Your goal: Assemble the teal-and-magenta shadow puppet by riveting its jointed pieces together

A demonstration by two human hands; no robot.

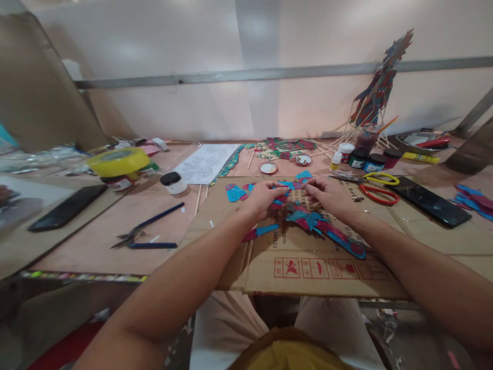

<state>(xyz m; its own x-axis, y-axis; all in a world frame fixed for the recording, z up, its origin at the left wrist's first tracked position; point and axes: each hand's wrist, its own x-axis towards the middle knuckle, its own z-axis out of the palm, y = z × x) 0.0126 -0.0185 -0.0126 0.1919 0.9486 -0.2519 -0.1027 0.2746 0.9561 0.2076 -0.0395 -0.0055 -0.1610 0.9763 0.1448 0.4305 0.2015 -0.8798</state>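
A blue and magenta painted cut-out figure [306, 220] with jointed limb-like pieces lies on a flat cardboard sheet [265, 264]. My left hand [268, 198] pinches the edge of an upper blue piece [285, 184] of it between thumb and fingertips. Facing it, my right hand [327, 196] has thumb and forefinger closed near the same upper part. Whatever small thing its fingertips hold is too small to make out. One long limb [342, 240] of the figure points toward the front right, below my right wrist. To the left of my left hand lies another blue piece [235, 193].
Blue-handled pliers [144, 234] and a small jar [173, 182] are at left. Small dishes of beads [268, 168] stand behind my hands. Yellow- and red-handled scissors [379, 194], a black phone [429, 201] and paint jars [373, 163] are at right. Sticks support painted cut-outs [379, 87] at the back.
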